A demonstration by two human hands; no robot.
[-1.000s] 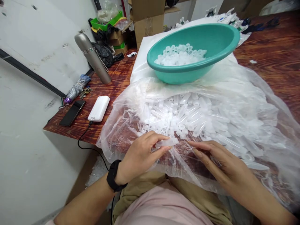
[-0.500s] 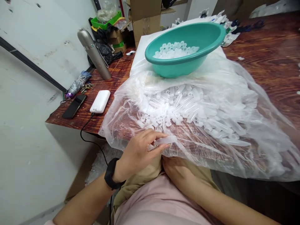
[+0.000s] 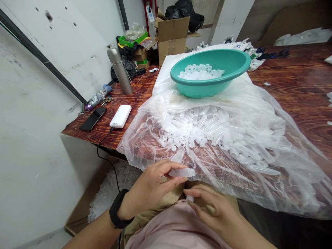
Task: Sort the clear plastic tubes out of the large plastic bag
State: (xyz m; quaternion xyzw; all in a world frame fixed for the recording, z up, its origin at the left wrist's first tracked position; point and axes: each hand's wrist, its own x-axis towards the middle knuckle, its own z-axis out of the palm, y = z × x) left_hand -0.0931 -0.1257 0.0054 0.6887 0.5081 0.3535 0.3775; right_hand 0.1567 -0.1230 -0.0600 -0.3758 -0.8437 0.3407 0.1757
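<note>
My left hand (image 3: 153,185) pinches a frosted plastic tube (image 3: 183,172) between thumb and fingers. The tube lies almost level, its wide end pointing right, above my lap at the table's edge. Lower and to the right, my right hand (image 3: 219,207) grips a small white cap (image 3: 190,198) in its fingertips, apart from the tube. Beyond my hands, many similar tubes (image 3: 215,129) are heaped on a clear plastic bag (image 3: 140,145). Behind the heap, a teal basin (image 3: 207,90) holds a pile of small white caps (image 3: 201,73).
To the left on the wooden table (image 3: 103,136) lie a phone (image 3: 92,119), a white power bank (image 3: 120,116) with a black cable, and a folded umbrella (image 3: 98,97). A metal flask (image 3: 120,72) stands behind them. Below the table edge, a carton (image 3: 74,221) holds translucent pieces (image 3: 111,186).
My right hand has come up from my lap, and the cap in its fingers now shows. My left hand still holds the tube. The camera view has tilted upward.
</note>
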